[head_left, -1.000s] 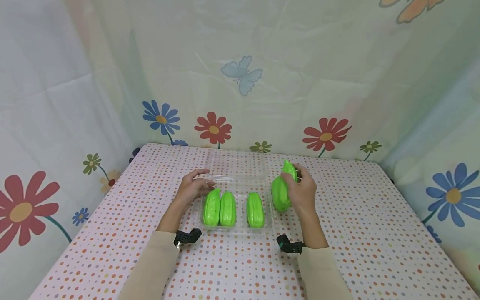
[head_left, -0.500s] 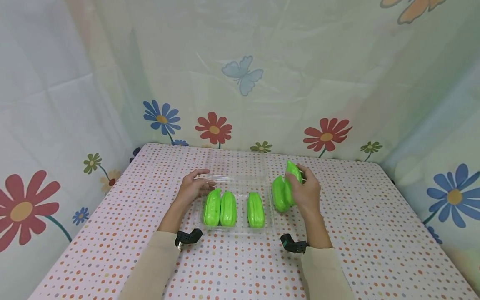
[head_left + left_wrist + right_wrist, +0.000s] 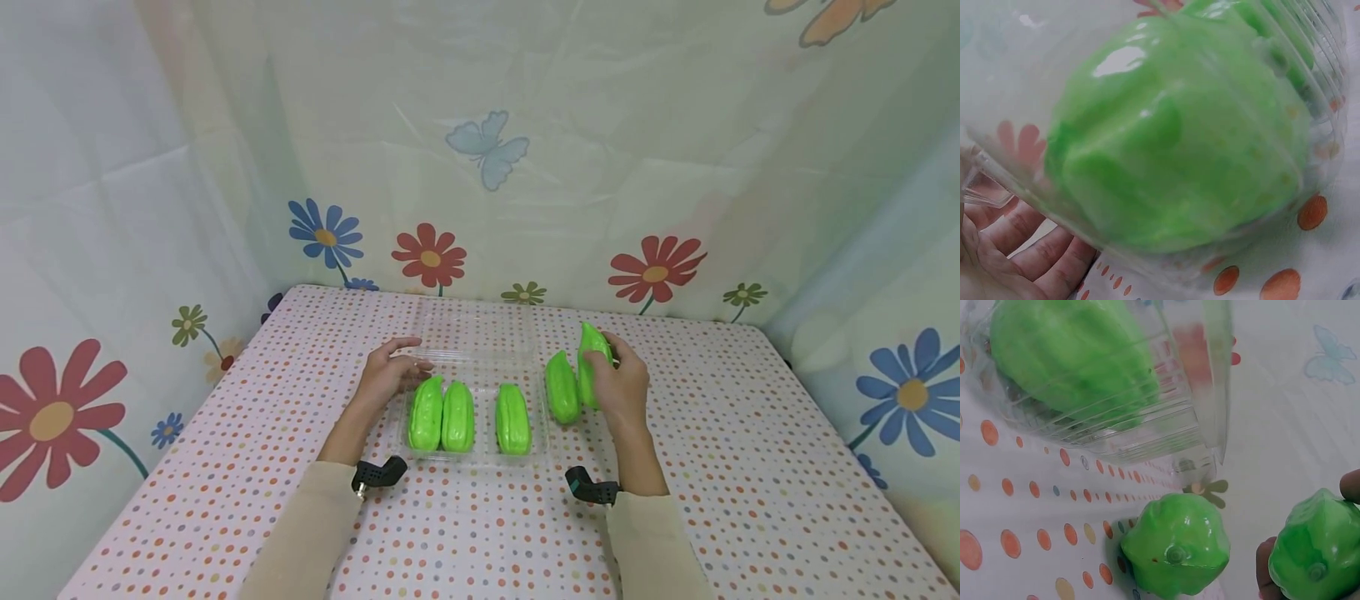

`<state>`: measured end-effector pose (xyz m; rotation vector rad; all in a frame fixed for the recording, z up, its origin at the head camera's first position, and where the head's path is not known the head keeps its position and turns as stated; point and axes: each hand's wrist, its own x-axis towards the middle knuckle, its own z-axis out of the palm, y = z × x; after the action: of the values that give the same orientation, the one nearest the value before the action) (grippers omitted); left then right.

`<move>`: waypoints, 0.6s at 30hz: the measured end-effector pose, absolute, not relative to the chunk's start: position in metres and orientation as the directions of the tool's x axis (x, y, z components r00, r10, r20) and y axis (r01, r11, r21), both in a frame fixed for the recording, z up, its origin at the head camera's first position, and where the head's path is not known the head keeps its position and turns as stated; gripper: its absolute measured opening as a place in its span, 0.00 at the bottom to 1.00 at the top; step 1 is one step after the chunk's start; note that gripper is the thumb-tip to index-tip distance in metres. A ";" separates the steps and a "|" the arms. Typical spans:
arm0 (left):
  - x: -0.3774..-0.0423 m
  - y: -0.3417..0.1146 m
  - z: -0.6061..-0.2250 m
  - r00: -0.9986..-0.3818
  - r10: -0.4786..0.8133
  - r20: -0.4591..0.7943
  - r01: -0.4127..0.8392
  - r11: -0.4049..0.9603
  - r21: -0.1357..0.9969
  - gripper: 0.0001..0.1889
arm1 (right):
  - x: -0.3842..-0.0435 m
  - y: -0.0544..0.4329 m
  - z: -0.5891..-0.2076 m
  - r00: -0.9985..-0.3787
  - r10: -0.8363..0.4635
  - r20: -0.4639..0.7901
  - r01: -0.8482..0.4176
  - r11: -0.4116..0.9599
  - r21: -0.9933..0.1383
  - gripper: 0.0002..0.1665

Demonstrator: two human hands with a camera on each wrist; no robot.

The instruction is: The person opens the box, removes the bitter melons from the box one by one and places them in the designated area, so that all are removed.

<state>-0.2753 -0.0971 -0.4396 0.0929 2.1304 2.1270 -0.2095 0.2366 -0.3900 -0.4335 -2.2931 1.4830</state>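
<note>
My right hand (image 3: 626, 385) pinches a green star fruit (image 3: 591, 371) between thumb and fingers, to the right of a clear plastic clamshell box (image 3: 484, 429). A second star fruit (image 3: 562, 392) lies on the dotted cloth between the held one and the box. Inside the box are three more, two side by side at the left and one star fruit (image 3: 513, 421) at the right. My left hand (image 3: 381, 377) is at the box's back left corner. In the left wrist view its loosely bent fingers (image 3: 1044, 250) show beside the clear wall, holding nothing.
The box's clear lid (image 3: 476, 329) lies folded back behind it. A dotted cloth (image 3: 465, 533) covers the table. Flowered curtains (image 3: 570, 208) stand at the back and both sides. Each wrist carries a black camera mount (image 3: 381, 472).
My right hand has moved right with its star fruit, away from the one beside the box, and a gap shows between the two. My left hand stays at the box corner.
</note>
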 end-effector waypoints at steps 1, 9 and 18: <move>-0.275 -0.097 -0.439 -0.990 0.133 -0.048 -0.048 0.006 0.999 0.29 | -0.210 0.237 -0.390 -0.882 0.449 0.145 0.052 0.398 -0.916 0.33; -0.276 -0.096 -0.440 -0.988 0.144 -0.055 -0.055 0.002 0.998 0.28 | -0.211 0.241 -0.391 -0.879 0.455 0.143 0.063 0.408 -0.911 0.35; -0.276 -0.095 -0.441 -0.989 0.141 -0.050 -0.052 -0.012 0.999 0.29 | -0.209 0.245 -0.387 -0.891 0.441 0.103 0.105 0.421 -0.901 0.37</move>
<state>-0.2762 -0.0949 -0.4408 0.0962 2.1078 2.1404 -0.2090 0.2451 -0.3873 -0.4707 -2.3568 1.4589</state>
